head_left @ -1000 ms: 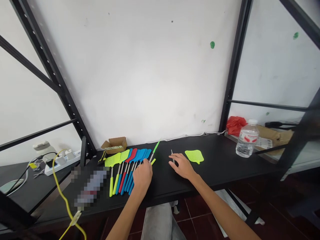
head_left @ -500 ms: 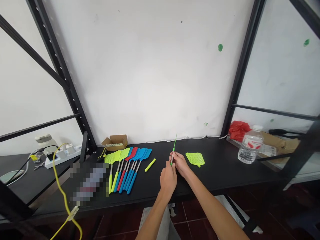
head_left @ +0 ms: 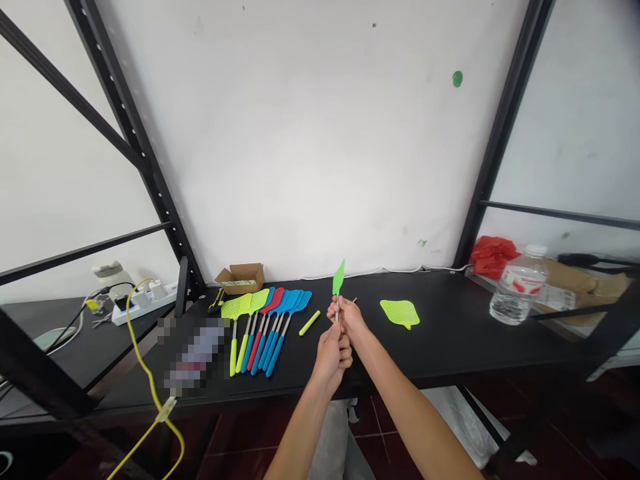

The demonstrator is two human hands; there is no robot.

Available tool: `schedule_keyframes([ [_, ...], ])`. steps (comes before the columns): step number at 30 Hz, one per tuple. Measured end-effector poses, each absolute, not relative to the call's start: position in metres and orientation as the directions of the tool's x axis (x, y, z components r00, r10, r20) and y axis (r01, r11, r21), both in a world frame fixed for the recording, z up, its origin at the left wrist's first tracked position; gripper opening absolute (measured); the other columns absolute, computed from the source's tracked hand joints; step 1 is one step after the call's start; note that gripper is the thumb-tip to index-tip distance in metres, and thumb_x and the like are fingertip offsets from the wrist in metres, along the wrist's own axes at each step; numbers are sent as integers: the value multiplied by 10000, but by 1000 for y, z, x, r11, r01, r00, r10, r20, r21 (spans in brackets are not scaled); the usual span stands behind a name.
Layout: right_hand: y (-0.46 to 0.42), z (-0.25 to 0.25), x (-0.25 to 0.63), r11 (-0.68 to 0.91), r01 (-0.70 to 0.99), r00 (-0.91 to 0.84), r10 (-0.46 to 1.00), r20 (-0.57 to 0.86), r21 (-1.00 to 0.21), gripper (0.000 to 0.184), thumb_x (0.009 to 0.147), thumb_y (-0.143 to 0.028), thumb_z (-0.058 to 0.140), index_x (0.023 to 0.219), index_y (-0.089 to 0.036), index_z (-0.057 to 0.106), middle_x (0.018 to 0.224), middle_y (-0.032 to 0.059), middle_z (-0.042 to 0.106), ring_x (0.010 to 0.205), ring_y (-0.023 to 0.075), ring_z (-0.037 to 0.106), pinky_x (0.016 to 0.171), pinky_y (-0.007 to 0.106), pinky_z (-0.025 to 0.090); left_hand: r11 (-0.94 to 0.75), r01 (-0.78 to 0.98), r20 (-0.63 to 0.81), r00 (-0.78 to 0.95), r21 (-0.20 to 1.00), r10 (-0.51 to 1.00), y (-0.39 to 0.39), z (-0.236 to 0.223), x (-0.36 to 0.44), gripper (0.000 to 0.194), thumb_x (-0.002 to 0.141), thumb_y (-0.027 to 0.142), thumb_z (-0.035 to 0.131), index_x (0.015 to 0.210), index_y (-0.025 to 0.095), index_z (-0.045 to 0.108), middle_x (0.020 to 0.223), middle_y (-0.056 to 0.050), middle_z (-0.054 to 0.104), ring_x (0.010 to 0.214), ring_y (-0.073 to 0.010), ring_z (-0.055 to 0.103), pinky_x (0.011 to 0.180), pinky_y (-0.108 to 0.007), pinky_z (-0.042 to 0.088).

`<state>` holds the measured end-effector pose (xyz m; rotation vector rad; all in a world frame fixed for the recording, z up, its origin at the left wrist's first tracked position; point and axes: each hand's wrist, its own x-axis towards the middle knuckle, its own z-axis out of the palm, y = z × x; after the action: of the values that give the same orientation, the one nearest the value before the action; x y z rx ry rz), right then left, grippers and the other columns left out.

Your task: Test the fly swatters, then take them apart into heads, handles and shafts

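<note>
Both my hands meet above the black table. My left hand is closed low on a thin metal rod that carries a green fly swatter head, seen edge-on and pointing up. My right hand pinches the same rod just under the head. A loose yellow-green swatter head lies flat on the table to the right of my hands. A short yellow-green handle sleeve lies to their left. Further left is a row of several assembled swatters in yellow-green, blue and red.
A small open cardboard box sits against the wall behind the row. A water bottle, a red bag and brown packaging stand at the right. Black shelf posts frame the table. A power strip and a yellow cable are at the left.
My left hand left the row of swatters and came to the middle with the green rod. Both hands now hold it raised, and its head has turned so more of its face shows.
</note>
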<state>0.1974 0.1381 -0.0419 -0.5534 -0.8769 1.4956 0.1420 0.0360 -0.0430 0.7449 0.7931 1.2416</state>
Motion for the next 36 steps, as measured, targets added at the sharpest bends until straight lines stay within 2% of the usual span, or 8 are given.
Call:
schedule_keyframes([
  [4,158,-15,228,102,-636,-48,984,171,-765,258,866,-446,508,712,-248,448,505,-65,278,451,133,338,509,303,403,262,-439,-167,243,860,956,6,-47,144,451,792,651,556,840,230,403,552,120,223,393,-39,109,377,-172,93],
  [8,163,-4,273,126,-589,-4,987,159,-798,201,839,-422,548,778,-238,496,530,-61,343,455,122,353,471,278,363,-95,281,68,104,955,992,6,-41,118,325,928,488,409,898,200,555,643,23,488,505,-103,459,473,-205,322],
  [10,156,-15,285,109,-499,-10,991,131,-859,236,798,-443,602,808,-217,536,535,-64,372,442,105,348,434,258,313,-234,686,319,2,689,948,26,-33,97,246,941,335,416,1029,200,603,898,-61,628,813,-181,604,677,-254,429],
  [13,140,-43,290,84,-379,-12,995,96,-922,305,744,-475,652,790,-186,567,510,-69,390,409,81,327,403,237,246,-128,952,416,0,279,909,65,-25,73,318,947,212,369,1159,171,602,1086,-127,618,943,-231,613,791,-309,442],
  [15,134,-60,288,102,-340,2,994,107,-935,322,734,-484,665,775,-178,576,495,-71,393,406,75,328,405,232,241,-119,978,418,37,173,908,84,-27,66,322,943,191,371,1127,154,632,1079,-143,615,959,-246,607,826,-330,441],
  [23,136,-77,289,230,-287,75,973,217,-930,338,770,-523,615,793,-187,600,497,-69,406,422,88,357,424,239,283,-165,982,446,109,89,888,91,-53,71,334,932,265,447,1202,159,613,1090,-121,580,1043,-270,532,898,-369,425],
  [29,134,-77,288,282,-180,85,959,271,-942,387,790,-567,586,804,-181,614,515,-55,434,432,94,382,425,242,290,-161,985,519,102,69,849,81,-58,75,413,965,342,374,1337,238,521,1066,-96,545,982,-256,531,788,-334,451],
  [36,132,-77,288,254,-156,82,966,244,-954,423,789,-590,578,816,-170,619,535,-50,440,449,88,371,433,235,296,-159,984,504,99,77,858,78,-60,76,353,974,323,352,1203,261,612,1059,-81,523,930,-223,539,679,-286,447],
])
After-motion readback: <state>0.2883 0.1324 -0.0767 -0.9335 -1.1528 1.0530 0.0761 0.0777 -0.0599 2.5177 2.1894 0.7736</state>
